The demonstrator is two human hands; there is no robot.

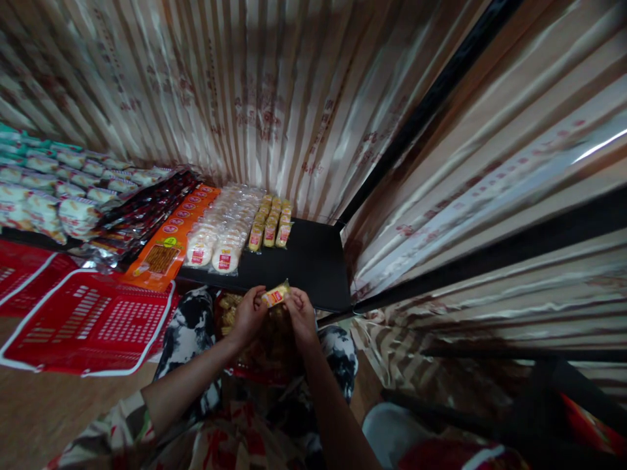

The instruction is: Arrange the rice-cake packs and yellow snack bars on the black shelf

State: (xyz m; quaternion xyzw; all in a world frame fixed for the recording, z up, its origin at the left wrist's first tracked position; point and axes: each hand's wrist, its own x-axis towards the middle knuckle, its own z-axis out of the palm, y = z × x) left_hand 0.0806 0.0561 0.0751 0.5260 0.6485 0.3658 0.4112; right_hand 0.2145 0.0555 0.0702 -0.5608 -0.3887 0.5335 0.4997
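My left hand (249,314) and my right hand (301,314) together pinch a small yellow snack packet with a red label (275,294), one hand at each end, just in front of the black shelf (313,261). Below my hands, on my lap, sits a red container of similar yellow packets (259,356), partly hidden by my arms. On the shelf stand rows of the same yellow packets (271,225) beside rows of clear packs of white round snacks (220,232).
Orange packets (169,241), dark red packets (142,212) and white-green packs (53,189) fill the shelf's left part. Red plastic baskets (83,323) lie at the left. Striped curtains (274,98) hang behind and to the right. The shelf's right end is bare black.
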